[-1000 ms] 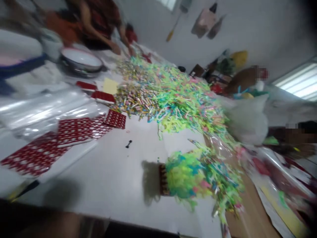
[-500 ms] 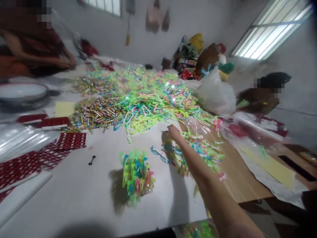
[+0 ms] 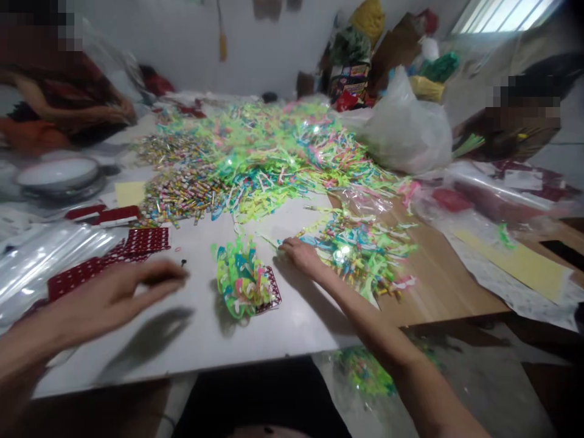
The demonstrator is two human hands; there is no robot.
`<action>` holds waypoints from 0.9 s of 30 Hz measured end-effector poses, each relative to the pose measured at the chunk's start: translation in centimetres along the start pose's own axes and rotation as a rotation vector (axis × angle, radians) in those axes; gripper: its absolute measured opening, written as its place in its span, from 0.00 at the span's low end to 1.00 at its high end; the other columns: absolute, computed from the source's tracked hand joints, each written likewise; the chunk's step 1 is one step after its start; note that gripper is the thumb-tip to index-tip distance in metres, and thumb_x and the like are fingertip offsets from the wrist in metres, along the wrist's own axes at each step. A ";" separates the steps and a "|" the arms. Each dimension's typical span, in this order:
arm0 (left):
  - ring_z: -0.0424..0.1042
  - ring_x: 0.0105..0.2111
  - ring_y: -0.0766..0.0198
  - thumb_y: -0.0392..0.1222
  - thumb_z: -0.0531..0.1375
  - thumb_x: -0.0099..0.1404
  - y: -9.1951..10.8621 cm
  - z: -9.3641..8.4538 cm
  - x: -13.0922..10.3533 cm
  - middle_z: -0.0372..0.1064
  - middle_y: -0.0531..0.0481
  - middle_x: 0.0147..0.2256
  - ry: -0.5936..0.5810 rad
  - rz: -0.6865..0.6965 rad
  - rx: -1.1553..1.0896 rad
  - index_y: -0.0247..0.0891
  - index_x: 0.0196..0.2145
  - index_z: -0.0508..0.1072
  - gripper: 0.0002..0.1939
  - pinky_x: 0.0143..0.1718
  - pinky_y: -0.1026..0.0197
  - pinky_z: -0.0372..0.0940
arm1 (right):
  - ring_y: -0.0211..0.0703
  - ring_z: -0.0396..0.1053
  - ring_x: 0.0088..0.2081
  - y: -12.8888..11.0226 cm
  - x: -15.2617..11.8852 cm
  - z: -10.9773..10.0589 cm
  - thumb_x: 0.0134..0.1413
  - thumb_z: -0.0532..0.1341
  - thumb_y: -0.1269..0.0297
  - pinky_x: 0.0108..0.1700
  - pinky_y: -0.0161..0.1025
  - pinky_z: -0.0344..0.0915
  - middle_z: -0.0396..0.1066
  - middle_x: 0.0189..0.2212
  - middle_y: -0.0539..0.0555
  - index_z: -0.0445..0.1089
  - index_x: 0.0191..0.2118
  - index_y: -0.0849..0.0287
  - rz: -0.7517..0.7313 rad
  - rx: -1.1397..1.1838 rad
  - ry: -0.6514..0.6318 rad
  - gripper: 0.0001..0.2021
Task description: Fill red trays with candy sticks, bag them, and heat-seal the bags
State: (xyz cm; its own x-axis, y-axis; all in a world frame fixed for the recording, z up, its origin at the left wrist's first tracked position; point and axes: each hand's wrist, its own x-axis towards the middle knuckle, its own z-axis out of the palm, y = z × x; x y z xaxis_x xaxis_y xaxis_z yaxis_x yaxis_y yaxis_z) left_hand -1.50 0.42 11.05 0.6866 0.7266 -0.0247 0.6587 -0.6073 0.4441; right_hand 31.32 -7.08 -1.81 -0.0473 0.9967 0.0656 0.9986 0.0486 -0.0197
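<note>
**Red card (image 3: 274,289) partly covered by bright plastic bundle (image 3: 239,277)**

Left hand (image 3: 116,295): open above table (image 3: 196,344), partly screening red patterned sheets (image 3: 148,239). Right hand (image 3: 297,252): closed on thin green piece (image 3: 266,239), outline indistinct. Bundle: on table, between hands. Beside right forearm (image 3: 369,322): loose pile (image 3: 371,246). Far side: large heap (image 3: 274,155), blurred.

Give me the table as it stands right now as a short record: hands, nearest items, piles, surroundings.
Left hand: open, raised over the white table, nothing visible in it
Right hand: fingertips at a thin green strip; grip unclear
Between hands: bundle of green, blue and pink pieces, red patterned panel at its right
Right pile: loose colored pieces, partly on brown board
Far pile: large, mostly green heap
Left side: red patterned sheets, clear plastic
</note>
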 end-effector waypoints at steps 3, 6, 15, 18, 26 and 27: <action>0.71 0.42 0.60 0.58 0.50 0.63 4.3 -0.3 3.9 0.74 0.51 0.43 0.282 0.079 0.007 0.43 0.45 0.72 0.22 0.46 0.58 0.64 | 0.48 0.69 0.42 -1.4 0.2 0.1 0.61 0.53 0.70 0.42 0.39 0.62 0.70 0.43 0.62 0.62 0.53 0.63 0.322 0.065 -0.013 0.15; 0.68 0.49 0.54 0.56 0.45 0.66 8.6 2.1 7.4 0.69 0.43 0.51 0.241 0.122 0.129 0.36 0.53 0.67 0.27 0.50 0.55 0.61 | 0.50 0.70 0.42 -2.0 1.0 0.1 0.59 0.52 0.73 0.41 0.40 0.62 0.71 0.41 0.65 0.65 0.48 0.66 0.471 0.127 -0.059 0.12; 0.73 0.39 0.47 0.56 0.42 0.65 9.4 5.2 10.1 0.74 0.41 0.37 -0.061 0.012 0.442 0.39 0.41 0.74 0.27 0.36 0.54 0.63 | 0.41 0.68 0.33 -3.1 -3.9 2.1 0.53 0.58 0.60 0.36 0.36 0.63 0.71 0.32 0.52 0.69 0.41 0.61 0.349 1.036 0.408 0.12; 0.73 0.39 0.48 0.56 0.41 0.65 9.5 5.1 10.0 0.74 0.42 0.37 -0.074 0.013 0.437 0.39 0.41 0.74 0.27 0.37 0.54 0.62 | 0.43 0.69 0.33 -3.9 -3.9 3.5 0.52 0.58 0.60 0.36 0.37 0.64 0.71 0.31 0.53 0.69 0.39 0.61 0.454 1.159 0.407 0.11; 0.71 0.47 0.50 0.67 0.40 0.64 10.0 5.4 9.7 0.73 0.45 0.47 -0.079 0.077 0.270 0.45 0.54 0.66 0.33 0.46 0.54 0.62 | 0.45 0.70 0.35 -4.4 -0.7 1.3 0.59 0.51 0.71 0.38 0.37 0.63 0.73 0.34 0.59 0.69 0.38 0.63 0.216 0.504 0.066 0.10; 0.71 0.47 0.49 0.67 0.41 0.64 10.1 5.4 9.8 0.73 0.45 0.47 -0.080 0.081 0.280 0.45 0.56 0.64 0.33 0.46 0.53 0.62 | 0.46 0.70 0.35 -4.9 -0.2 0.9 0.59 0.50 0.73 0.38 0.37 0.63 0.73 0.35 0.60 0.69 0.40 0.64 0.213 0.410 0.013 0.11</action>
State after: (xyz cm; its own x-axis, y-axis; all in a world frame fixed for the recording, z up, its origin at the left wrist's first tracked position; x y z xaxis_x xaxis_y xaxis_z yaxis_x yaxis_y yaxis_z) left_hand 13.49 -0.34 10.44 0.7554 0.6511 -0.0741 0.6521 -0.7356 0.1836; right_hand 26.43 -7.47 -2.66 0.1606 0.9866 0.0296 0.8944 -0.1328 -0.4271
